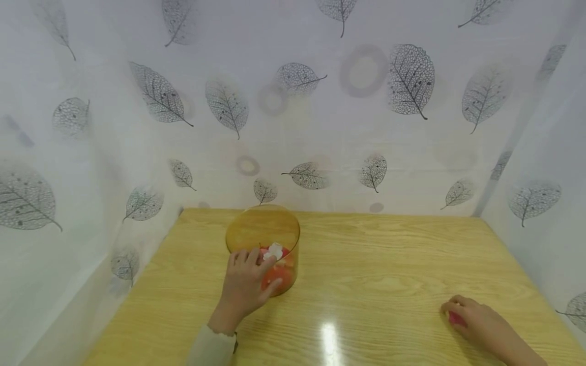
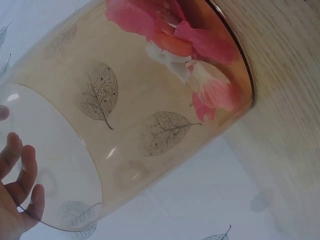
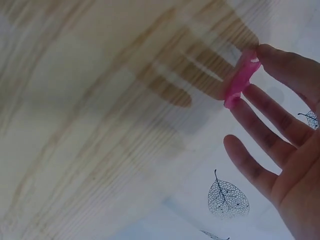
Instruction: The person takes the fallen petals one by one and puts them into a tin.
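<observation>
My left hand [image 1: 245,283] lies over the near left rim of a see-through amber container [image 1: 293,239], fingers spread and loosely bent. In the left wrist view its fingers [image 2: 26,172] show at the container's round mouth. Pink, orange and white flower petals [image 2: 212,85] lie in the container's bottom, and a white blossom [image 1: 273,251] shows among them. Far to the right, my right hand [image 1: 480,325] pinches a small bright pink petal [image 3: 242,79] between thumb and fingertips, right at the tabletop. Its little finger stands apart from the petal.
The container stands upright on a glossy wood-grain table [image 1: 375,264], toward its back left. Pale sheets with a leaf print [image 1: 410,79] hang behind the table and along both sides. A light reflection shines near the front.
</observation>
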The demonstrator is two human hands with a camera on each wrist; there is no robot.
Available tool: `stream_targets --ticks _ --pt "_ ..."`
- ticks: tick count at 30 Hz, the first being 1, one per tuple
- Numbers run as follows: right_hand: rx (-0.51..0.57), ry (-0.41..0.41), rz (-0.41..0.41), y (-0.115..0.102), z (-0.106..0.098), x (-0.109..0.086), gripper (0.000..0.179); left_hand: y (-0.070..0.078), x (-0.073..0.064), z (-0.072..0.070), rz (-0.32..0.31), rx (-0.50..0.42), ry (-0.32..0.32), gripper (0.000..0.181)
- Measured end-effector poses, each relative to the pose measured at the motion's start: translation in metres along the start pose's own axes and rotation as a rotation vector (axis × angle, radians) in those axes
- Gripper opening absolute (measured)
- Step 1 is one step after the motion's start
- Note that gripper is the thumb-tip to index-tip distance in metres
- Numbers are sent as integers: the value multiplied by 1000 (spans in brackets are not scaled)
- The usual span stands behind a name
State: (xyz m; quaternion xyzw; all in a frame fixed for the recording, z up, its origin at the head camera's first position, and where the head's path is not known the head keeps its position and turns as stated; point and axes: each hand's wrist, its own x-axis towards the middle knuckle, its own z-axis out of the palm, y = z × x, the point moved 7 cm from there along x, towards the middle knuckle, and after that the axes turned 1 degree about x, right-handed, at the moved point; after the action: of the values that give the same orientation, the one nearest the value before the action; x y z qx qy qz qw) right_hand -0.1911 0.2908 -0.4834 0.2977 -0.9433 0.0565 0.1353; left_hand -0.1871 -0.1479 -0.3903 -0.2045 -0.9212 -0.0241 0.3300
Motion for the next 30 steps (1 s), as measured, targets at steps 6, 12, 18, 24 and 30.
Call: stream_targets --ticks 6,12,18,24,30 --pt "4 -4 74 9 1 0 34 0 0 0 -3 -3 -6 42" --pt "90 17 49 14 3 -2 30 0 0 -1 -5 -5 -5 43" --pt "92 9 80 13 2 -2 35 0 -1 0 -2 1 -10 42" --pt "106 -165 182 12 -4 15 27 1 0 -1 -7 -4 -20 42" --pt "79 -65 88 -10 -40 76 23 1 1 -1 -13 -12 -26 42"
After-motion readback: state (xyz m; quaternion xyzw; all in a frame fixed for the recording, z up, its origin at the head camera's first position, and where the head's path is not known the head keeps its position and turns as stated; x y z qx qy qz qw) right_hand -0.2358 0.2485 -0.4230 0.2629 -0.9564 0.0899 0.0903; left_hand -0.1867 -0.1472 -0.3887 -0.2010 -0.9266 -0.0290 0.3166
